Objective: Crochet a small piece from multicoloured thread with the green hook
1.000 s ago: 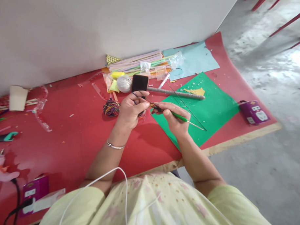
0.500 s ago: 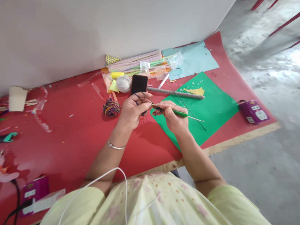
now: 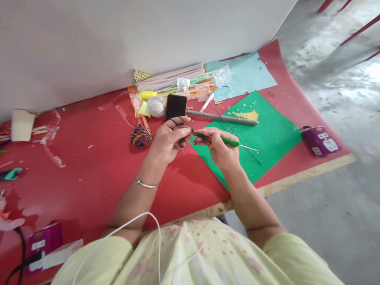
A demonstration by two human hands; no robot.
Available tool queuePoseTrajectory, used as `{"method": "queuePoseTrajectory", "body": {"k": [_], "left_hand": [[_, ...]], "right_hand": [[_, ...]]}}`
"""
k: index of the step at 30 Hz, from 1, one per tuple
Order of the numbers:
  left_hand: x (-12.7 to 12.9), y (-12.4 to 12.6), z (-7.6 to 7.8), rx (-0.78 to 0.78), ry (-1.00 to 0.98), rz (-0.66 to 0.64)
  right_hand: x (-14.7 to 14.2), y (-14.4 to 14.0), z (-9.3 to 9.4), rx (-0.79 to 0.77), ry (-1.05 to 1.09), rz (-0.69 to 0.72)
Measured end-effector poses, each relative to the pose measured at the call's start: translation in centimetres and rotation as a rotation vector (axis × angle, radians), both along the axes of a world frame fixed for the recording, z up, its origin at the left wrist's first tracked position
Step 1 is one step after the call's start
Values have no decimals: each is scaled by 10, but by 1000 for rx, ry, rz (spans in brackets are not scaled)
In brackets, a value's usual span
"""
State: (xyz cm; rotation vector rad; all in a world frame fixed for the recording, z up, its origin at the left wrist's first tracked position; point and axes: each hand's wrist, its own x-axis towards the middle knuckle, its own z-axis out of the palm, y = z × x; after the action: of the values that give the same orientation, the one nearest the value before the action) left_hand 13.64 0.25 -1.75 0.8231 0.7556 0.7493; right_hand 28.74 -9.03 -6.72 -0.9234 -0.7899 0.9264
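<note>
My right hand (image 3: 223, 147) grips a crochet hook (image 3: 232, 142) with a green handle; its thin metal end juts out to the right. The hook's working tip meets a small piece of dark multicoloured crochet work (image 3: 183, 141), which my left hand (image 3: 168, 141) pinches between thumb and fingers. A strand of yarn runs over the raised left fingers. Much of the piece is hidden by my fingers. Left of my left hand lies a ball of multicoloured yarn (image 3: 141, 136). Just beyond my hands is a dark-screened phone (image 3: 176, 106), with a ball of white yarn (image 3: 156, 106) beside it.
A green sheet (image 3: 270, 131) lies on the red table cover (image 3: 100, 179), with a long grey rod (image 3: 223, 117) and a thin wire across it. Behind are bundled straws (image 3: 172, 76) and a light blue sheet (image 3: 243, 76). Purple boxes (image 3: 321, 141) sit at right and lower left.
The crochet hook has shifted slightly to the right with my right hand, its tip drawn a little from my left fingers. My left hand has barely moved.
</note>
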Motion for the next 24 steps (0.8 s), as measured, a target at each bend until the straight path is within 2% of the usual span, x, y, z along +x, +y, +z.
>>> {"method": "queuePoseTrajectory", "body": {"k": [12, 24], "left_hand": [[-1, 1, -3, -17, -12, -33], [1, 0, -3, -29, -9, -18]], "right_hand": [[-1, 0, 0, 30, -57, -33], [-3, -1, 5, 62, -269, -134]]}}
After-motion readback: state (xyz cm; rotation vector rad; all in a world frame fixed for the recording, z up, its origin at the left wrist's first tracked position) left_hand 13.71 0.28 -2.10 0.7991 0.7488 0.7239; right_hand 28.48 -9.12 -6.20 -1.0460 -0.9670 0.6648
